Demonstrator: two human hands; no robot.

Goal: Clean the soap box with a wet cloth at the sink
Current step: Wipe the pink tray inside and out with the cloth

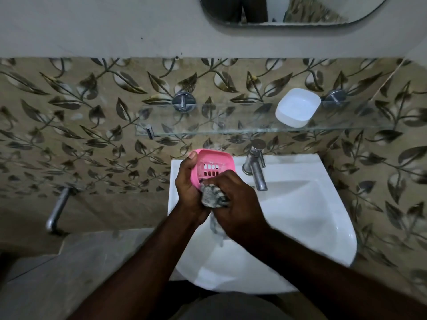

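Left hand (188, 188) grips the pink soap box (213, 167) by its left edge, tilted above the rear rim of the white sink (323, 215). Right hand (235, 204), closed around a bunched grey cloth (213, 196), presses it against the box's slotted interior. Tap (256, 167) stands just right; white lid (298, 107) rests on the glass shelf (208, 121).

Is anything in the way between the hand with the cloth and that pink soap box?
Nothing visible. The right hand presses the wet cloth straight against the pink soap box, which the left hand holds over the sink.
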